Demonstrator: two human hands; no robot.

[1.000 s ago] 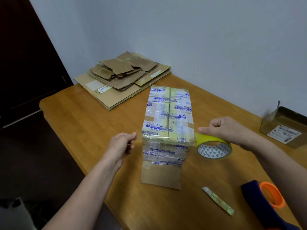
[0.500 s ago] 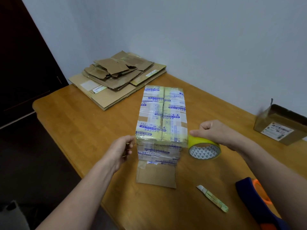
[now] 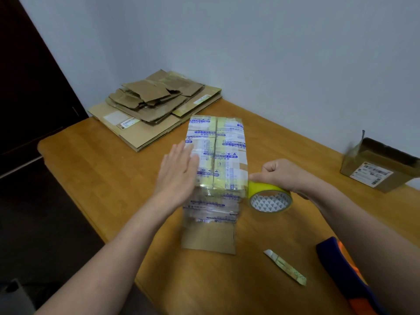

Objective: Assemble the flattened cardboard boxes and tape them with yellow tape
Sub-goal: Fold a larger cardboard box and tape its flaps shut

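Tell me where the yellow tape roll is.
Head view, right of centre: the right hand grips the yellow tape roll just right of the taped box.

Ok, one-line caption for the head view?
Left hand flat by the taped box, right hand gripping the yellow tape roll.

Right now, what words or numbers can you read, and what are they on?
Nothing reads clearly.
On the taped box: blue print on its tape, too blurred.
On the flattened cardboard stack: white label, too small.
On the open box: barcode label, too small.
On the yellow tape roll: triangle pattern inside, no words.
On the paper strip: faint marks, unreadable.
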